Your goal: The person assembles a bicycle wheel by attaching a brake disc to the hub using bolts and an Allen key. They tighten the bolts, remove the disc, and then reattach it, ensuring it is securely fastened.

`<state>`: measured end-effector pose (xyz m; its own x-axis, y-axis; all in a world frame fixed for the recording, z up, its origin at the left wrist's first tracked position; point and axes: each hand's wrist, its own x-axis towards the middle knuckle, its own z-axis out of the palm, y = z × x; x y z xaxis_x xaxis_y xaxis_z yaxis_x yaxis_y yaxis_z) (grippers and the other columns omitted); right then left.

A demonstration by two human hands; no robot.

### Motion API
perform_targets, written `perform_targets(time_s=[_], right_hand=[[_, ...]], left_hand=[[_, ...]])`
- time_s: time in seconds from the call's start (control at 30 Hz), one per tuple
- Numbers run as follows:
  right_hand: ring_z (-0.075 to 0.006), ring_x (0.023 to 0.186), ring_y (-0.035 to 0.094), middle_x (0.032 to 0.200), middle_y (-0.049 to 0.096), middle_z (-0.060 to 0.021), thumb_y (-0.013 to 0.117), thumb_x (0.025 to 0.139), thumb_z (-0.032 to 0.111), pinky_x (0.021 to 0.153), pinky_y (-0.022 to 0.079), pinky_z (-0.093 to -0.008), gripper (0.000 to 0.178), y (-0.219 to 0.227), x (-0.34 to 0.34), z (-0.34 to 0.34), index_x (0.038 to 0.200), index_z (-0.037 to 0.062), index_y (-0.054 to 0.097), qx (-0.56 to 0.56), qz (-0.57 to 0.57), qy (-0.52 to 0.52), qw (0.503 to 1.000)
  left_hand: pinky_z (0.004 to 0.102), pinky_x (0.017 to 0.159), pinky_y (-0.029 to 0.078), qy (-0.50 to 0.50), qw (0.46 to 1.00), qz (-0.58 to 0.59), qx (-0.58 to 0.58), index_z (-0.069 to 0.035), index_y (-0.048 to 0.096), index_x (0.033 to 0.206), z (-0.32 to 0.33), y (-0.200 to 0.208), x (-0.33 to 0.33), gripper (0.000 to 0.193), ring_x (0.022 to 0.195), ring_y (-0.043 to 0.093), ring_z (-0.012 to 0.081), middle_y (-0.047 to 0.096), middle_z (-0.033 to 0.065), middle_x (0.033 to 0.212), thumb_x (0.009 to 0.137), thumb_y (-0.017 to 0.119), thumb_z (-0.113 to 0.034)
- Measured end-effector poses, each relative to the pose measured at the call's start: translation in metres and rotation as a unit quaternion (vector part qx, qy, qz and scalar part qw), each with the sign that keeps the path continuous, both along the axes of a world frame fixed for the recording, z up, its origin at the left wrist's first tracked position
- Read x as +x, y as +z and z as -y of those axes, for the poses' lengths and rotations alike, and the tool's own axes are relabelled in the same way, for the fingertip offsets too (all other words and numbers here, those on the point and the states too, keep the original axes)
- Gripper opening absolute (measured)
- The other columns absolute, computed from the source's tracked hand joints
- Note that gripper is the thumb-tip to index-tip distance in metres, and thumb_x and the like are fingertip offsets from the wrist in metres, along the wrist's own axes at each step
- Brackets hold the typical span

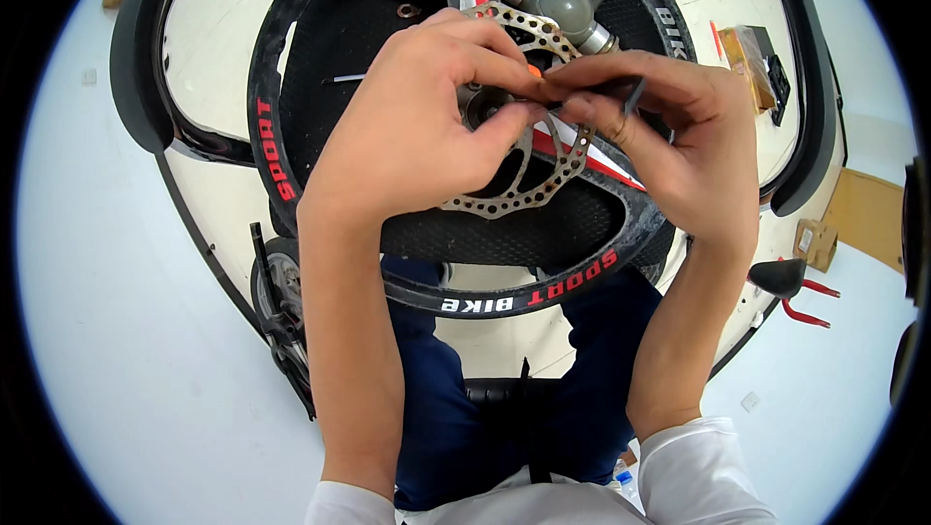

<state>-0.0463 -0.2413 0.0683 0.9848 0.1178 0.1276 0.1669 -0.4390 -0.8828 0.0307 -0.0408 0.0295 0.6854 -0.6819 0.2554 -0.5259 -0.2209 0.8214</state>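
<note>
Both hands (402,127) (684,142) pinched, right holding dark strip (634,96), wheel (495,304), textured black surface (465,239), pale walls (116,273)

We wore a plain white shirt (543,508), its sleeves (700,467) leaving both our forearms (354,370) bare, and a pair of dark blue trousers (441,409).

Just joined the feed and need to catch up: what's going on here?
A person's left hand and right hand meet over the metal disc at the middle of a wheel. The right holds a thin dark piece, and an orange bit shows between the hands. Whether the left holds anything is hidden.
</note>
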Motion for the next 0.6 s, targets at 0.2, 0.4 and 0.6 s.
perform_targets(time_s=[0.2,0.4,0.6], right_hand=[[-0.0191,0.093,0.071,0.097,0.073,-0.0109,0.069,0.081,-0.012,0.082,0.057,-0.0274,0.038,0.004,0.003,-0.002,0.117,-0.0018,0.073,-0.089,0.075,0.057,0.992],[-0.0163,0.090,0.071,0.096,0.072,-0.0125,0.077,0.082,-0.007,0.082,0.060,-0.0288,0.031,-0.003,0.004,-0.009,0.112,-0.0094,0.069,0.064,-0.013,-0.047,0.997],[-0.0197,0.089,0.074,0.099,0.075,-0.0191,0.076,0.083,-0.009,0.083,0.061,-0.0310,0.020,-0.003,0.003,-0.012,0.103,-0.0111,0.071,0.045,-0.005,-0.088,0.995]], left_hand=[[0.0317,0.085,0.049,-0.012,0.998,-0.016,-0.058,0.000,0.077,0.089,0.002,-0.008,-0.005,0.016,0.088,0.065,0.0214,0.073,0.0080,0.092,0.075,0.073,0.005],[0.0272,0.073,0.050,0.089,0.994,-0.035,-0.044,-0.001,0.077,0.089,0.008,-0.012,-0.014,0.017,0.078,0.066,0.0172,0.071,0.0076,0.086,0.073,0.076,0.002],[0.0270,0.073,0.051,0.108,0.993,-0.027,-0.037,-0.002,0.077,0.093,0.011,-0.007,-0.014,0.021,0.079,0.065,0.0161,0.071,0.0071,0.086,0.071,0.079,-0.002]])
